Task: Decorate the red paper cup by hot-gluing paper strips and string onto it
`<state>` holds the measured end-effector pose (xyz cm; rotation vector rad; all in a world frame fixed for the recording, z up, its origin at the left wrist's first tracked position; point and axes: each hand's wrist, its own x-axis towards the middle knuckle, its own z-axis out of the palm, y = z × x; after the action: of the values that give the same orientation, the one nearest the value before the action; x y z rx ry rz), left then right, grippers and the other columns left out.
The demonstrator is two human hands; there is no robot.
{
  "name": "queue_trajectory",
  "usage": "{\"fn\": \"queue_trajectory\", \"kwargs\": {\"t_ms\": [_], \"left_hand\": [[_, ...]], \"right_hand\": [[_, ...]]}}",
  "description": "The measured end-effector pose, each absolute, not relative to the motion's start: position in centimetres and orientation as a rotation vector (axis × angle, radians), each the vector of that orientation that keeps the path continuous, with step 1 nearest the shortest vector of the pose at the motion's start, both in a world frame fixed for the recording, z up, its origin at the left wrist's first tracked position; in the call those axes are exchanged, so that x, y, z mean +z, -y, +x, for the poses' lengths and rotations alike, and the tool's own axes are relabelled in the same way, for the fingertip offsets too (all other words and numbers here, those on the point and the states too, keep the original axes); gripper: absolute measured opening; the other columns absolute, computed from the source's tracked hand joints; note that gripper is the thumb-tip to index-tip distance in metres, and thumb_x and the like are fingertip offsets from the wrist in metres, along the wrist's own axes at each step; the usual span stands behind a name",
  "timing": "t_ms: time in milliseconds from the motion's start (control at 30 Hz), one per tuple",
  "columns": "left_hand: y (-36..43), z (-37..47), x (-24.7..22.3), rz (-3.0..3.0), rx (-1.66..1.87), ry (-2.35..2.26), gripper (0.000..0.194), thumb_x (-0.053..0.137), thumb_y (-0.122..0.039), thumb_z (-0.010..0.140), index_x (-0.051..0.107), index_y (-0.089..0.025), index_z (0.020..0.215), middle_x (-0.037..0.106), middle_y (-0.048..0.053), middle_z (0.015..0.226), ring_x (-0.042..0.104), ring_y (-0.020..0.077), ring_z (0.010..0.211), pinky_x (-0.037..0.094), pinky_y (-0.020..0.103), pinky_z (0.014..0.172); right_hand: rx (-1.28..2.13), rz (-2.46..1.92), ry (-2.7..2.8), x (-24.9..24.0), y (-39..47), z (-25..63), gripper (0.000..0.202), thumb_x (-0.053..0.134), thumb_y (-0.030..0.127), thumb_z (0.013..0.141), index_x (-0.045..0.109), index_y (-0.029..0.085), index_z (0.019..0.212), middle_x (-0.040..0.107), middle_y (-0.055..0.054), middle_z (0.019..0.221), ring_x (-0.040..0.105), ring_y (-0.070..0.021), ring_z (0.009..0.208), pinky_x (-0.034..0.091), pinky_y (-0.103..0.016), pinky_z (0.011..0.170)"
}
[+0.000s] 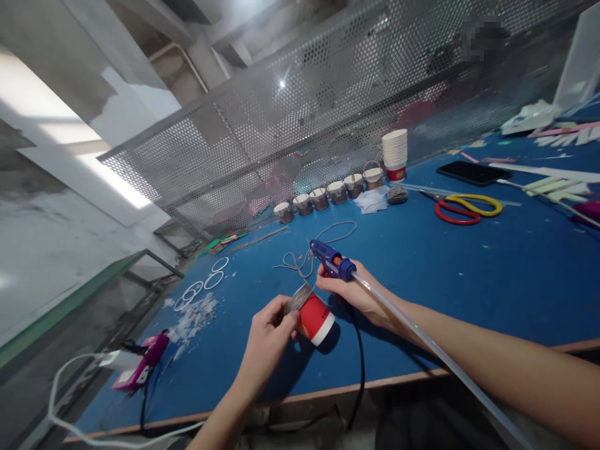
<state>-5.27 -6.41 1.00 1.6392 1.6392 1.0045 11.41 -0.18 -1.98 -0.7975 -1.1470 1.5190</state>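
Observation:
My left hand (272,331) grips a red paper cup (317,317) that lies tilted on its side, its white end toward me. Grey cord (298,299) is wound around the part of the cup under my fingers. My right hand (359,290) is closed around a blue glue gun (332,259), with a long clear glue stick (422,337) sticking out of its back. The fingertips of that hand are close to the cord at the cup's edge. Loose grey cord (304,265) trails over the table beyond the cup.
Several cord-wrapped cups (319,199) line the mesh panel (262,150), beside a cup stack (395,153). Scissors (462,209) and a phone (473,173) lie right on the blue table (422,262). White rings (214,279), scraps (197,315) and a purple power strip (143,362) are left.

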Motion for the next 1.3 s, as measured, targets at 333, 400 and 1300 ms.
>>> {"fn": "queue_trajectory", "kwargs": {"t_ms": [333, 400, 1300], "left_hand": [[6.7, -5.2, 0.9, 1.662, 1.081, -1.623, 0.012, 0.055, -0.028, 0.07, 0.061, -0.019, 0.064, 0.055, -0.004, 0.052, 0.053, 0.0142, 0.052, 0.043, 0.024, 0.054], [6.7, -5.2, 0.7, 1.672, 1.085, -1.619, 0.012, 0.054, -0.027, 0.069, 0.06, -0.02, 0.063, 0.055, -0.004, 0.052, 0.053, 0.0143, 0.052, 0.043, 0.024, 0.054], [5.5, -5.4, 0.7, 1.623, 0.997, -1.582, 0.014, 0.058, -0.026, 0.068, 0.059, -0.018, 0.057, 0.058, -0.001, 0.056, 0.052, 0.0145, 0.058, 0.041, 0.025, 0.058]], "right_hand": [[1.556, -0.822, 1.163, -2.5, 0.6, 10.9, 0.017, 0.065, 0.024, 0.06, 0.057, 0.019, 0.074, 0.052, 0.006, 0.062, 0.042, -0.0089, 0.052, 0.032, -0.022, 0.047], [1.556, -0.802, 1.17, -2.7, 0.5, 10.8, 0.016, 0.065, 0.024, 0.061, 0.058, 0.019, 0.075, 0.053, 0.005, 0.063, 0.042, -0.0089, 0.052, 0.032, -0.022, 0.047], [1.566, -0.799, 1.201, -1.8, 0.9, 11.3, 0.015, 0.064, 0.023, 0.063, 0.056, 0.017, 0.074, 0.054, 0.005, 0.064, 0.046, -0.0092, 0.054, 0.037, -0.023, 0.051]]}}
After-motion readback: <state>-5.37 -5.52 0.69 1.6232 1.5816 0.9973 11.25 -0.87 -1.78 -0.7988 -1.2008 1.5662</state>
